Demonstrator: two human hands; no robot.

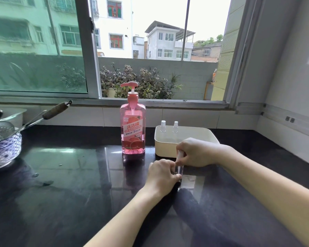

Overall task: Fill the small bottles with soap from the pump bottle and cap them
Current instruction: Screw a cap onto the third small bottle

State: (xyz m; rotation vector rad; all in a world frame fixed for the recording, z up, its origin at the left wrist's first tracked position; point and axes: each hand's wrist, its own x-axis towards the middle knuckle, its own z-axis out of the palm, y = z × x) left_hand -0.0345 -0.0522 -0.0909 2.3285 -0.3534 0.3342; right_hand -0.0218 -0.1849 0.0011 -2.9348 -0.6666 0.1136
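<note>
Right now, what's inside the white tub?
Two small capped clear bottles stand at the white tub's back. Its near part is hidden by the right hand.

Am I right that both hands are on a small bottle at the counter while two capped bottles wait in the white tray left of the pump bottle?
Not quite: the head view shows the white tray right of the pump bottle. Both the left hand and right hand do hold a small bottle, and two capped bottles stand in the tray.
</note>
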